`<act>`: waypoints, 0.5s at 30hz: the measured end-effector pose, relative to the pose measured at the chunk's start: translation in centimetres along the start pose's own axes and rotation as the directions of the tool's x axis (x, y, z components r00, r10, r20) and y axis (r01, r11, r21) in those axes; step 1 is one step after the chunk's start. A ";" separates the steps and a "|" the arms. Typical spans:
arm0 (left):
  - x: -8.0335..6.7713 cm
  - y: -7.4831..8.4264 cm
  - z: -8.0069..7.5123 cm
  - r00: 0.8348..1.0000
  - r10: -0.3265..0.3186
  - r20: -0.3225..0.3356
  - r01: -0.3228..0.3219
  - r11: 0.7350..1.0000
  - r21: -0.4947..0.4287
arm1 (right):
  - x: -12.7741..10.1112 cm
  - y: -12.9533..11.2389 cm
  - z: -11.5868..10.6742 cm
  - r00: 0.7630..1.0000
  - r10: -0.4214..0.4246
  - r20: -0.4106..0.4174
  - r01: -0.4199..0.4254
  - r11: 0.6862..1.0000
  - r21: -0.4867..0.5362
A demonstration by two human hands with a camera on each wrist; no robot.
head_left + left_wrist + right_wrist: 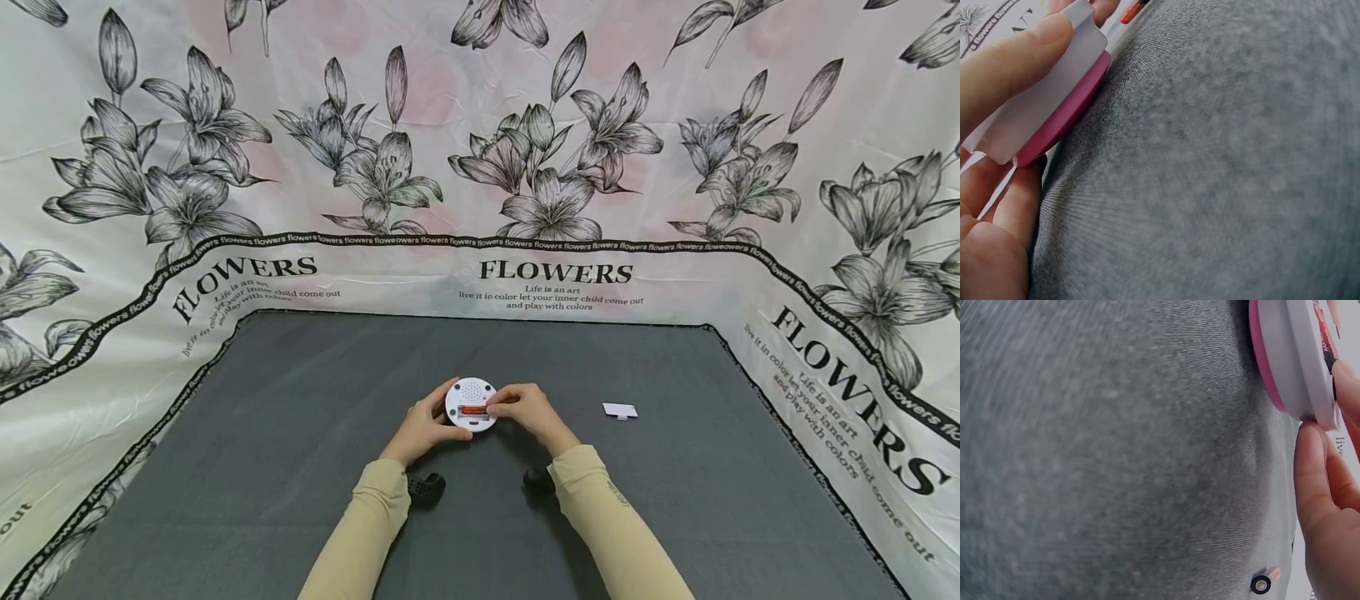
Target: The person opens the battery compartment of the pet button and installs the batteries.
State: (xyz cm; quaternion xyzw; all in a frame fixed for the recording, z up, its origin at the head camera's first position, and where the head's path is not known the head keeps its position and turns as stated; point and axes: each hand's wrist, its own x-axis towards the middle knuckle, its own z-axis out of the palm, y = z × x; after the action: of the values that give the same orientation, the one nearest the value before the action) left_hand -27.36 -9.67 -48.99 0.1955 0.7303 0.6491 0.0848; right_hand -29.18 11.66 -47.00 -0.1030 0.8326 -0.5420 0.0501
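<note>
Seating a battery | left hand [424, 425] clasps the round white device [471, 404] at frame centre on the grey surface [300, 433] | right hand [527, 408] pinches the red battery [472, 410] in its bay | next, I judge: press flat, fetch white cover [619, 410] at right

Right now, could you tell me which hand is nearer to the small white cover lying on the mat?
Right. The right hand holds the round device beside the white cover; the left hand grips the device's far side.
</note>
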 end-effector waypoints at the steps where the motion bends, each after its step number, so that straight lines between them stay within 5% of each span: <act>1: -0.1 0.4 0.0 1.000 -0.005 0.004 0.005 1.000 0.002 | 0.0 -0.1 0.0 1.000 0.013 -0.002 -0.013 1.000 0.000; 9: -0.3 0.7 0.1 1.000 -0.019 0.007 0.019 1.000 0.000 | 0.2 -0.8 0.2 0.991 0.127 -0.050 -0.128 0.992 -0.021; 15: 0.4 -1.6 0.1 1.000 -0.014 -0.027 0.014 1.000 -0.004 | 0.3 -1.4 0.6 0.973 0.208 -0.096 -0.212 0.977 -0.029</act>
State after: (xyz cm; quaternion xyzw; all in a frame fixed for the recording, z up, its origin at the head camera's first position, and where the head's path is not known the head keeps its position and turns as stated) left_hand -28.03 -9.58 -50.55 0.1814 0.7314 0.6525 0.0798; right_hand -29.22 10.55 -45.96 0.0098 0.8506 -0.5215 0.0664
